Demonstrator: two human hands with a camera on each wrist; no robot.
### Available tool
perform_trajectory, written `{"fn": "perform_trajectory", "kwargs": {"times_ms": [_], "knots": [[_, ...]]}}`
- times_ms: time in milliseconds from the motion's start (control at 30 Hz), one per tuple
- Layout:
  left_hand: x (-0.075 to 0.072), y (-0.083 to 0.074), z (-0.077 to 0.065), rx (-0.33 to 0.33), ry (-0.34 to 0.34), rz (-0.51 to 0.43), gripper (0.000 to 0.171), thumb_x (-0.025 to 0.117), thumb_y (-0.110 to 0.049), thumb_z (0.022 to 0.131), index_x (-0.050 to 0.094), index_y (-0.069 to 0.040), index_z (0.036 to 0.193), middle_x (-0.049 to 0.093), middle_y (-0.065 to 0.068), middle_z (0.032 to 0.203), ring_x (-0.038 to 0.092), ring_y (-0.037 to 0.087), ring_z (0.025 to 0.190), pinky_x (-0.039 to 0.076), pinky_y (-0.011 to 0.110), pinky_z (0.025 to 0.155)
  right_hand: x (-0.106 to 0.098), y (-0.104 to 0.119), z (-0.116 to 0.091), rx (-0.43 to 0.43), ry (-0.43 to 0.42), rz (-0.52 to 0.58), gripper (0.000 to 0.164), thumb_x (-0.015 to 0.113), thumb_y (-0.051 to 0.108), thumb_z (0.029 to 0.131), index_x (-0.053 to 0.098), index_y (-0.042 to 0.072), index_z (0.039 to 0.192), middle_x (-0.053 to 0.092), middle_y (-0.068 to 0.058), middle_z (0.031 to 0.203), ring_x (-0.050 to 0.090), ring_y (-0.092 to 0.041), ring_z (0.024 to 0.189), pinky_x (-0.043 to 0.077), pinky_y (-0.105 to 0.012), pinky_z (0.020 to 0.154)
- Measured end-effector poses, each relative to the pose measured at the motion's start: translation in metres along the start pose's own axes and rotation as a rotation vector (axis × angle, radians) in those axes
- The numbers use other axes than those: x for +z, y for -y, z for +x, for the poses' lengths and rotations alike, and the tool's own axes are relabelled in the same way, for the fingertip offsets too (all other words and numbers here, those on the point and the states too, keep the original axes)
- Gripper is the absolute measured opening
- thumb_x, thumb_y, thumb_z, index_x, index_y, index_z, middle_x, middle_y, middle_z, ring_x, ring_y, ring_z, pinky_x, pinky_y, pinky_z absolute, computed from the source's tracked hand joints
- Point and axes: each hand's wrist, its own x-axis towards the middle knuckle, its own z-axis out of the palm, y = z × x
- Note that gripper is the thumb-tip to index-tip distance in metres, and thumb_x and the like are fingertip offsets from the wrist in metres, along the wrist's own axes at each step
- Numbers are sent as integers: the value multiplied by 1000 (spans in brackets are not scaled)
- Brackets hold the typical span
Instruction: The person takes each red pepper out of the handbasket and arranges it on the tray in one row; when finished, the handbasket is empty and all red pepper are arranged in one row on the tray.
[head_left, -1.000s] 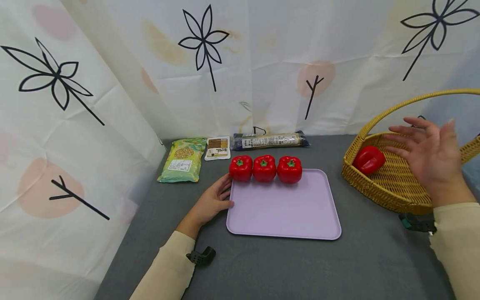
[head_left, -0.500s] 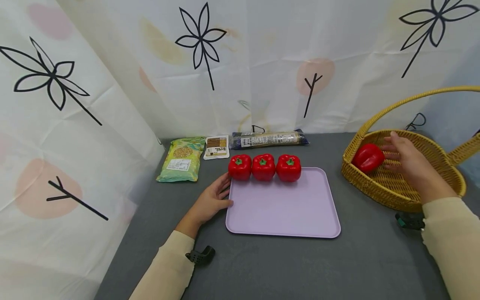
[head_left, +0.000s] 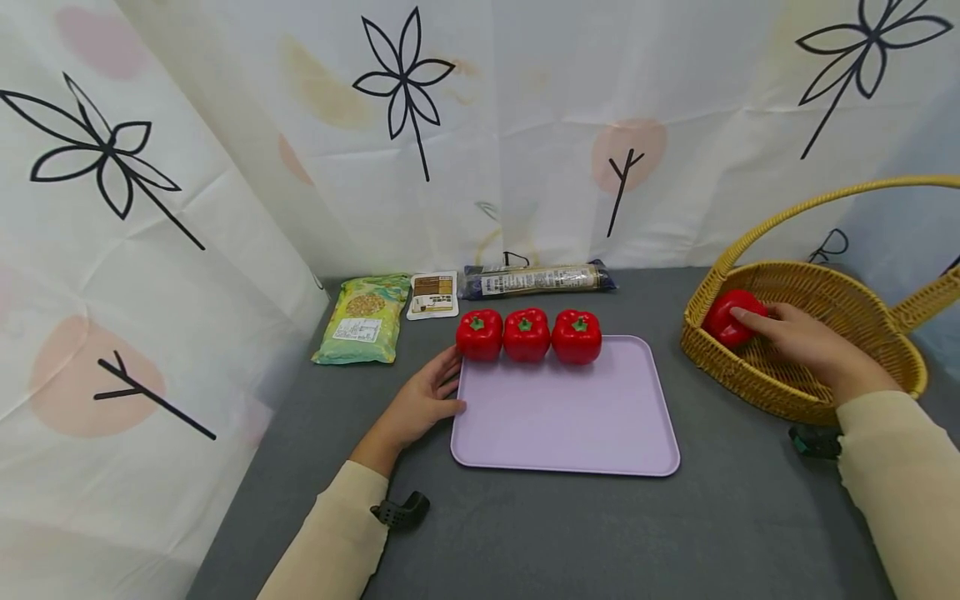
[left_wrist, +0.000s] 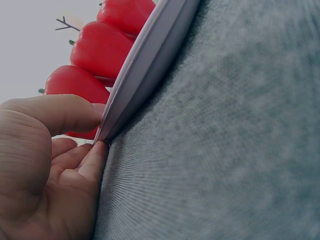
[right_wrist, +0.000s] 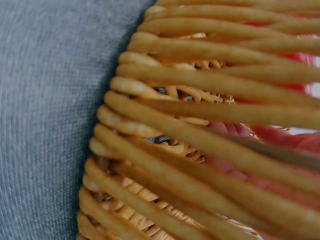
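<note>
Inside the yellow wicker basket (head_left: 797, 404), my right hand (head_left: 813, 346) grips a red bell pepper (head_left: 729, 321), thumb across its top. Its fingers are mostly hidden; the right wrist view catches parts of the hand (right_wrist: 235, 162) through the weave. My left hand (head_left: 420, 408) holds the left rim of a lilac tray (head_left: 566, 417). Closer up, the left wrist view has the thumb of the left hand (left_wrist: 45, 165) over the tray rim (left_wrist: 142, 75) and a fingertip low against its edge. Three red bell peppers (head_left: 527, 336) stand in a row along the tray's far side.
Behind the tray lie a green-yellow packet (head_left: 363, 321), a small white-and-brown sachet (head_left: 433, 295) and a long dark packet (head_left: 538, 280). The basket's tall handle (head_left: 840, 193) arches above the right hand. A printed curtain (head_left: 540, 125) closes off the back of the grey table (head_left: 600, 533).
My right hand has come down from above the basket and moved left onto the bell pepper, which it now grips. The left hand stays at the tray's rim.
</note>
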Motion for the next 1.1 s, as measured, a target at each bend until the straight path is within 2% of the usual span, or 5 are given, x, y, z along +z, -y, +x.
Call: {"fn": "perform_trajectory", "kwargs": {"times_ms": [133, 300, 500, 667, 1100], "knots": [[-1, 1, 1, 3, 1, 0, 99, 71, 20, 91, 22, -4, 173, 26, 12, 177, 30, 28, 160, 40, 38, 120, 3, -4, 3, -44, -19, -78, 79, 41, 50, 115, 33, -20, 151, 47, -41, 141, 49, -52, 121, 52, -44, 86], [-1, 1, 1, 8, 0, 4, 98, 70, 20, 90, 22, -3, 173, 26, 13, 177, 30, 29, 160, 40, 39, 120, 4, -6, 5, -77, -58, -76, 68, 51, 44, 115, 40, -15, 145, 52, -35, 135, 50, -46, 116, 54, -35, 79], [-1, 0, 0, 6, 2, 6, 98, 70, 20, 91, 22, -3, 173, 25, 13, 177, 29, 29, 160, 39, 39, 121, 3, -1, 3, -91, -78, -23, 78, 61, 37, 112, 26, -17, 157, 34, -44, 149, 43, -58, 128, 51, -20, 76], [0, -1, 0, -1, 1, 0, 98, 70, 20, 91, 21, -3, 173, 25, 13, 177, 29, 29, 160, 39, 39, 121, 1, 0, 2, -81, -90, -35, 93, 65, 33, 110, 9, -20, 162, 24, -48, 157, 38, -64, 135, 46, -20, 77], [3, -3, -2, -7, -10, 6, 97, 69, 20, 91, 21, -2, 173, 25, 14, 177, 30, 30, 160, 39, 40, 121, 9, 0, -1, -200, -249, 104, 83, 71, 10, 106, 15, -10, 164, 24, -43, 155, 41, -54, 125, 51, -14, 71]]}}
